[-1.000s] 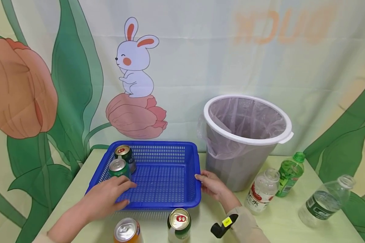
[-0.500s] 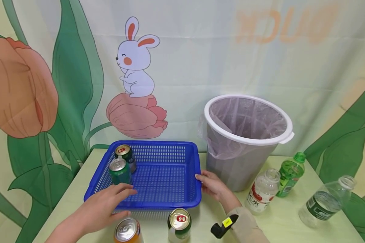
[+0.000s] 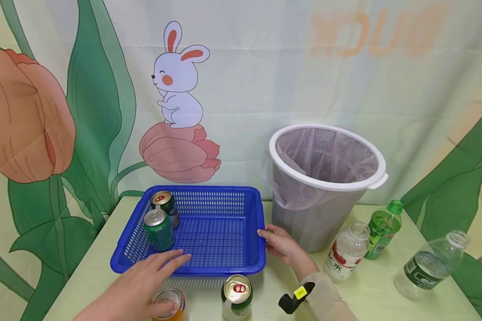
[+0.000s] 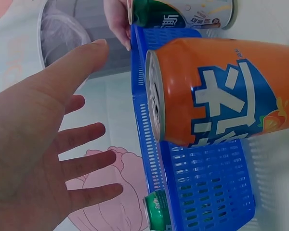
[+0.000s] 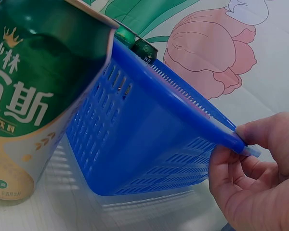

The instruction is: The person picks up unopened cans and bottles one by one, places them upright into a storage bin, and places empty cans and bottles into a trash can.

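My left hand (image 3: pixel 144 285), fingers spread, hovers over the orange soda can (image 3: pixel 170 299) in front of the basket. In the left wrist view that orange can (image 4: pixel 221 94) stands beyond the hand (image 4: pixel 53 134), nothing in its fingers. My right hand (image 3: pixel 280 244) pinches the right rim of the blue plastic basket (image 3: pixel 209 270); the right wrist view shows thumb and curled fingers of this hand (image 5: pixel 255 173) on the rim. Two cans stand in the basket's left end: a green Sprite can (image 3: pixel 159 234) and a dark green can (image 3: pixel 166 209) behind it.
A green-and-white can (image 3: pixel 237 296) stands before the basket. A grey lined trash bin (image 3: pixel 317 218) is behind the right hand. To the right stand a clear bottle with a red label (image 3: pixel 345 254), a green bottle (image 3: pixel 385 229) and a clear bottle with a dark label (image 3: pixel 430 267).
My left hand has drawn back from the Sprite can in the basket, moving toward me and over the orange can. The right hand has stayed on the rim.
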The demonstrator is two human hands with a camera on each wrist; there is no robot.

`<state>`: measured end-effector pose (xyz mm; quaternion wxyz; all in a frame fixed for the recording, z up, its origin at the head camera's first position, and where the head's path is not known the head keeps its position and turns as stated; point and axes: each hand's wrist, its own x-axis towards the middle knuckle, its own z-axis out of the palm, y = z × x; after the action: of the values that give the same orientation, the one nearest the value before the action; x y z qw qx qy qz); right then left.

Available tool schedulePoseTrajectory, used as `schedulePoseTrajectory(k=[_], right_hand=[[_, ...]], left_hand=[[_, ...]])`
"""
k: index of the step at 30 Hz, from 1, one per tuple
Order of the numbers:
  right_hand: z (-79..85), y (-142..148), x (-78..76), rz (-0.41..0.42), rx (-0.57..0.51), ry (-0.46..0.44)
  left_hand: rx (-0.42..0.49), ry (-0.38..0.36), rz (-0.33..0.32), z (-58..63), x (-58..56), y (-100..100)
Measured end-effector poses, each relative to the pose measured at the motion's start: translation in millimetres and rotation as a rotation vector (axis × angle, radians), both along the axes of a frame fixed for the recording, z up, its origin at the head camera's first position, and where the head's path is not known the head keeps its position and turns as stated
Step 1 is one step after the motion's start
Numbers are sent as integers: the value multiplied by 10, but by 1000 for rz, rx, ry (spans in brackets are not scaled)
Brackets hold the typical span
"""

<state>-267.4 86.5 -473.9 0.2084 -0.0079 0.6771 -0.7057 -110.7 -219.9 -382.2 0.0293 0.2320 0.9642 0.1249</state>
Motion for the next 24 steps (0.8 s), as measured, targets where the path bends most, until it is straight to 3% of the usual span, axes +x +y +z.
schedulePoseTrajectory(k=[6, 9, 16, 24], right_hand=[[11, 6, -2, -2, -1, 0], [13, 9, -6, -4, -4, -7], [7, 13, -10, 7, -17, -4], [0, 7, -8, 10, -20, 3]], left_hand=[[-25, 50, -36, -43, 40, 28], [-44, 33, -34, -73, 40, 47], [-76, -91, -11, -116, 8, 71], [-50, -196, 2, -178, 24, 71]])
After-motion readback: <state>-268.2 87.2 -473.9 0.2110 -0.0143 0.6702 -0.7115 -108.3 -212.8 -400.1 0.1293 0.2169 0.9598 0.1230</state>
